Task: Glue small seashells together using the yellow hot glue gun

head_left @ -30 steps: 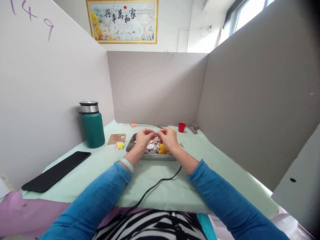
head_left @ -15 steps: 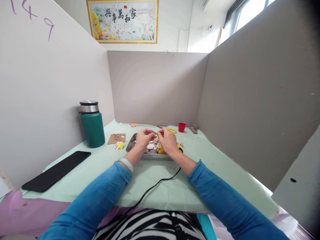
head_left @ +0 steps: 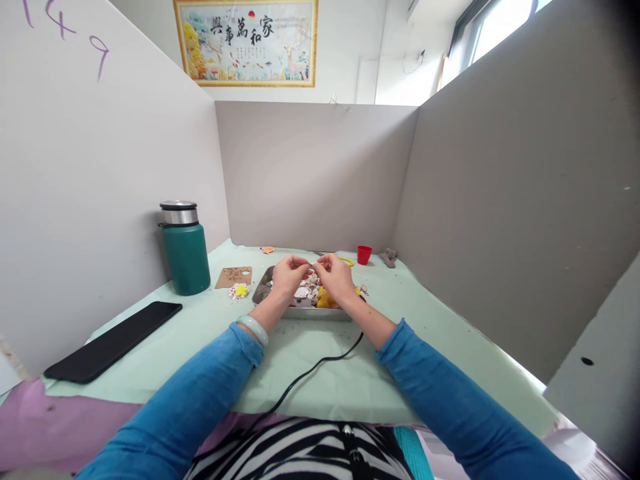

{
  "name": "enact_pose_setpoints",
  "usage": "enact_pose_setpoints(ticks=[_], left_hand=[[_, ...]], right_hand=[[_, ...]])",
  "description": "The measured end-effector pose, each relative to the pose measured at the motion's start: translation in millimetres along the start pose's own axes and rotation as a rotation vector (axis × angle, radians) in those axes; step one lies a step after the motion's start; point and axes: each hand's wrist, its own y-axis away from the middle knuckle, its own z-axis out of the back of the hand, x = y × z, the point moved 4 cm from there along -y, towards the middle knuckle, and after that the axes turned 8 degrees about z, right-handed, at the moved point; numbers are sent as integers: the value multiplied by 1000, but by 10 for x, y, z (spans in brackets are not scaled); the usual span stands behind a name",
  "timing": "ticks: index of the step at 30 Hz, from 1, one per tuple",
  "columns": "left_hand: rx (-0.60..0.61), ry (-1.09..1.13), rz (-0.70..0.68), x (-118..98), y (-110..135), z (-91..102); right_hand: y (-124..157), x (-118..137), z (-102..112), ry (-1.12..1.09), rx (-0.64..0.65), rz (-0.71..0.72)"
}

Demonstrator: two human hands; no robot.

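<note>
Over a shallow metal tray [head_left: 320, 315], my left hand [head_left: 289, 275] and my right hand [head_left: 336, 277] meet with their fingertips pinched close together. Whatever lies between the fingers is too small to make out. Shell-like white pieces [head_left: 303, 292] and a yellow lump [head_left: 326, 298] lie in the tray below the hands. My forearms partly hide the tray's sides. To the left of the tray rests a small round white piece with a yellow flower shape [head_left: 241, 291].
A green bottle [head_left: 186, 257], a black flat pad [head_left: 117, 340] and a brown card [head_left: 233, 277] stand or lie at left. Behind the tray are a red cup [head_left: 364, 255], a yellow ring [head_left: 347, 261] and a grey lump [head_left: 389, 257]. A black cable [head_left: 320, 363] crosses the front.
My right hand has shifted very slightly, and its fingertips sit a little differently against the left ones. The things on the table have not moved.
</note>
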Motion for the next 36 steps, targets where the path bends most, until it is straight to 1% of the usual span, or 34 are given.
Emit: enact_pose_setpoints(ticks=[6, 13, 19, 23, 26, 29, 36], left_hand=[[-2, -11, -16, 11, -18, 10], [-18, -89, -78, 28, -53, 19], [-33, -125, -96, 30, -58, 25], [-43, -167, -106, 18, -45, 27], [-51, -225, -126, 5, -37, 24], [-59, -264, -140, -5, -33, 22], [-65, -292, -135, 17, -44, 33]], right_hand=[[-10, -13, -58, -117, 67, -17], [-12, -43, -88, -258, 73, -138], [-2, 7, -58, -420, 70, -252], [4, 28, -53, -504, 81, -303], [5, 27, -56, -493, 82, -315], [-3, 15, -62, -441, 70, -291], [-1, -11, -91, -421, 90, -249]])
